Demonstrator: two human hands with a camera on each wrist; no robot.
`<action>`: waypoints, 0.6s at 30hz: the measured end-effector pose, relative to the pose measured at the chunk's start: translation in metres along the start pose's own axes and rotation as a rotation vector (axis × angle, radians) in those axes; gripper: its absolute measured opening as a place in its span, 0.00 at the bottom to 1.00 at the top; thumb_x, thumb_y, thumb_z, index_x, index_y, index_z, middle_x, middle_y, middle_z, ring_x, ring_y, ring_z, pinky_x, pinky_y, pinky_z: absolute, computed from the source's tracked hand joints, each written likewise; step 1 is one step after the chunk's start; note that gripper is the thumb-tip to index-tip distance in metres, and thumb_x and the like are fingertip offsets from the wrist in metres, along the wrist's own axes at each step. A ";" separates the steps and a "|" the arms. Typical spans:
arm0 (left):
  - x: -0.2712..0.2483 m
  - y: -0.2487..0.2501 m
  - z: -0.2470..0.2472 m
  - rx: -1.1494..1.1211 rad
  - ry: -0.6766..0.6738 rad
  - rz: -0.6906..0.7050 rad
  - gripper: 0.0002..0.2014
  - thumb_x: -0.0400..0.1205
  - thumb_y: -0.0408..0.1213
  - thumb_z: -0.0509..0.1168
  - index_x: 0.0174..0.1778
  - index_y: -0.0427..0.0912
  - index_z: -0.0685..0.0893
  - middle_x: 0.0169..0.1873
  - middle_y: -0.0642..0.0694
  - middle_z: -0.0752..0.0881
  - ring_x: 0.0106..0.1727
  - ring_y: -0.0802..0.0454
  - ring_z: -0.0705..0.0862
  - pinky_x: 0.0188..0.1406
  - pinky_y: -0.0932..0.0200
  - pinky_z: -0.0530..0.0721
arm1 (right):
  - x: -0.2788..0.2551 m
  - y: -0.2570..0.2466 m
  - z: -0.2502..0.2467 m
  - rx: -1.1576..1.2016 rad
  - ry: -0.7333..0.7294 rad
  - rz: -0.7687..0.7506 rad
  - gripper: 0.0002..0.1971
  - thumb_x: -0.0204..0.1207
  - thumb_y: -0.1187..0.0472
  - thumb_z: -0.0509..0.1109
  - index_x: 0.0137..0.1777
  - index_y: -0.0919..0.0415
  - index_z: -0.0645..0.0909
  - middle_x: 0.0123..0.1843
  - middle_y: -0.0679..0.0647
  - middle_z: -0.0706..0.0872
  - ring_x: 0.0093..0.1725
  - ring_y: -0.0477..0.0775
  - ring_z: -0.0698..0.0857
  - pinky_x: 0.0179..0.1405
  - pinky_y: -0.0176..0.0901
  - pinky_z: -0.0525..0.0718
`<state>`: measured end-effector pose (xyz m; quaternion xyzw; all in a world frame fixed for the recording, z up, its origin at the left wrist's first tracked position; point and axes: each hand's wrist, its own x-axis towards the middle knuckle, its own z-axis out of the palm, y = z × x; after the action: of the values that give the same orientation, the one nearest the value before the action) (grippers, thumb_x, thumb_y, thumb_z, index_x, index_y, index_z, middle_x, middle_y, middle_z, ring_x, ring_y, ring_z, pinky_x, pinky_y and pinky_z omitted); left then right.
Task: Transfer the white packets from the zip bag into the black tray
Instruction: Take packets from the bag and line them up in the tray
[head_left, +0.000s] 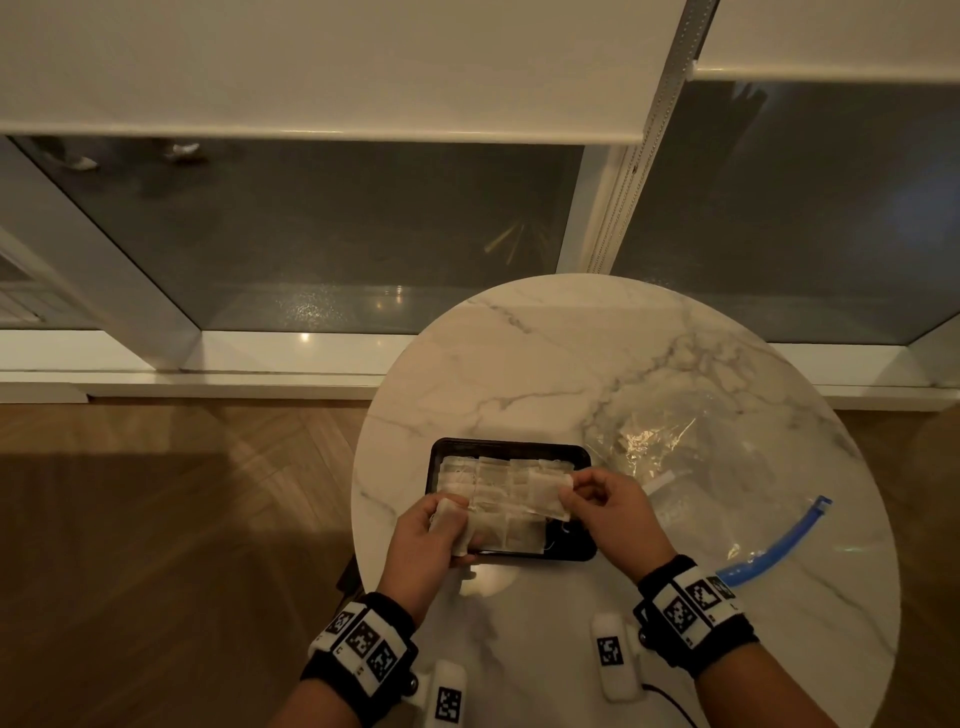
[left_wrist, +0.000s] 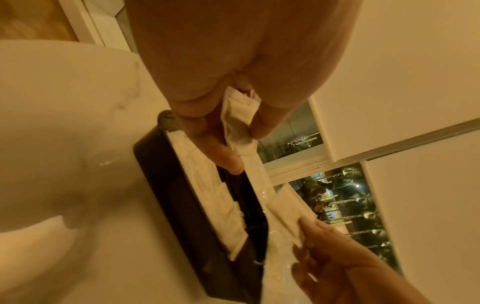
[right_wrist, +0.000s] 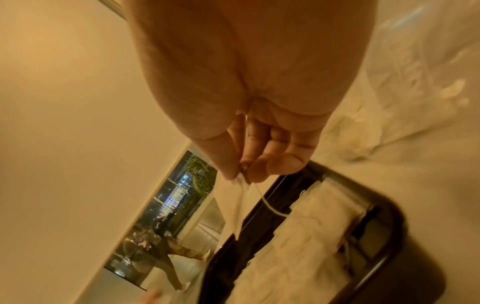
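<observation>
Above the black tray, one white packet is pinched by the right hand, and more packets are gripped in the left hand. Right of the tray, the zip bag lies flat on the table.

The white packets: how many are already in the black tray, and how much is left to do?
Mostly done: the black plastic tray holds rows of white paper packets. In hand: the left hand grips a few packets, the right hand pinches one above the tray. The clear zip bag looks nearly empty; whether any remain inside is unclear.
</observation>
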<state>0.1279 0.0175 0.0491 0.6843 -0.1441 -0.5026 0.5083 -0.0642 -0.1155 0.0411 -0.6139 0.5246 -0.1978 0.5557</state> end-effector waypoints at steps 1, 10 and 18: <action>0.002 -0.004 -0.003 0.035 0.018 0.004 0.06 0.86 0.33 0.63 0.52 0.39 0.86 0.47 0.35 0.90 0.42 0.41 0.90 0.42 0.41 0.91 | 0.004 0.004 -0.005 -0.064 0.014 0.000 0.01 0.78 0.63 0.74 0.46 0.56 0.87 0.39 0.53 0.90 0.39 0.50 0.88 0.40 0.38 0.86; 0.003 -0.029 -0.013 0.266 0.042 0.032 0.05 0.84 0.29 0.65 0.48 0.40 0.86 0.38 0.39 0.90 0.32 0.55 0.89 0.38 0.48 0.90 | 0.045 0.003 -0.017 -0.812 -0.197 -0.091 0.05 0.82 0.60 0.68 0.48 0.54 0.85 0.44 0.50 0.87 0.45 0.50 0.85 0.49 0.45 0.86; 0.003 -0.028 -0.012 0.298 0.019 0.039 0.07 0.85 0.27 0.63 0.51 0.41 0.85 0.44 0.39 0.89 0.29 0.64 0.86 0.31 0.66 0.86 | 0.073 -0.008 0.007 -1.268 -0.395 -0.163 0.10 0.78 0.60 0.67 0.55 0.49 0.86 0.55 0.54 0.87 0.51 0.58 0.87 0.52 0.48 0.86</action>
<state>0.1302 0.0346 0.0235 0.7539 -0.2258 -0.4591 0.4121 -0.0279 -0.1767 0.0209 -0.8840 0.3797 0.2238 0.1560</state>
